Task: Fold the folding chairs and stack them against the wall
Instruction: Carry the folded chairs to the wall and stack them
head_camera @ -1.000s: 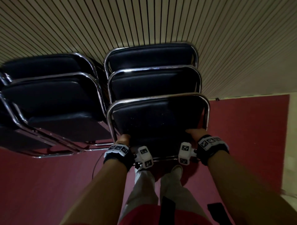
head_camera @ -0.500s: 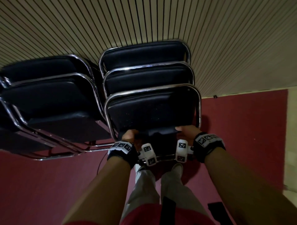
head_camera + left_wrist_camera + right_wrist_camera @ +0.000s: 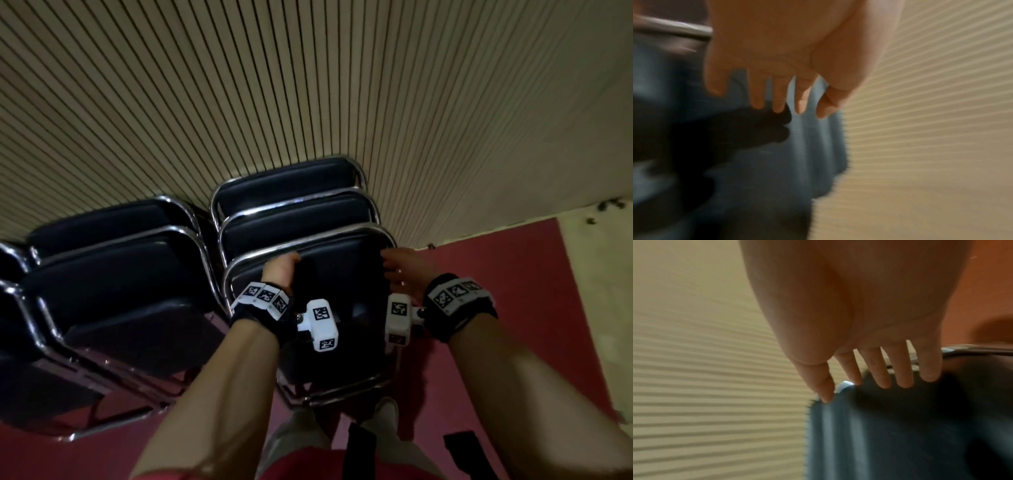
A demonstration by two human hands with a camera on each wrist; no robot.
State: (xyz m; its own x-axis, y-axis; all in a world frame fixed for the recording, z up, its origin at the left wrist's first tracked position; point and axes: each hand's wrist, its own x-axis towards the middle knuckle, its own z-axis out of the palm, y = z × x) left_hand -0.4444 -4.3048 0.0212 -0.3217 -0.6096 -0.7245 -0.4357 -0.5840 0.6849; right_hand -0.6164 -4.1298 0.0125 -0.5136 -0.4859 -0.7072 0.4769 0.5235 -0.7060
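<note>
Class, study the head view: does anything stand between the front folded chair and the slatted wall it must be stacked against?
Yes. Two folded chairs already lean between the front chair and the slatted wall, so it stacks onto them. Nothing else visible blocks it; both hands, left hand and right hand, are at it.

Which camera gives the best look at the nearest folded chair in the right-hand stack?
The head view: it shows the front chair whole, chrome frame and black pad, leaning on two others. Both wrist views show only blurred dark padding and a bit of chrome beyond the straight fingers.
</note>
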